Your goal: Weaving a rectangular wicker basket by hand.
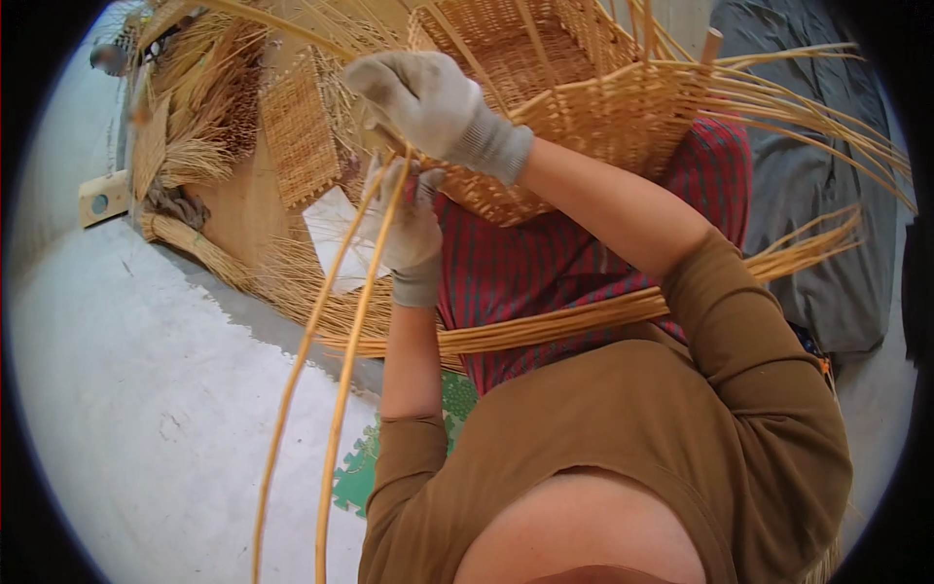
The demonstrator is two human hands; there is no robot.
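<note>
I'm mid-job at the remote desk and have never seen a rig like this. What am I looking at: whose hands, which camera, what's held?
There is no robot: these are a person's own two hands, in pale gloves. The single picture comes from a fisheye camera worn on the head, looking down, so straight edges bend. Its left is the person's left.

The right hand is at the left side of a woven basket above a red checked cloth. The left hand is just below, where two long canes run downward. Exactly what each hand grips is hidden. A bundle of canes lies across the lap. To the left are a flat woven panel and a white sheet.
</note>
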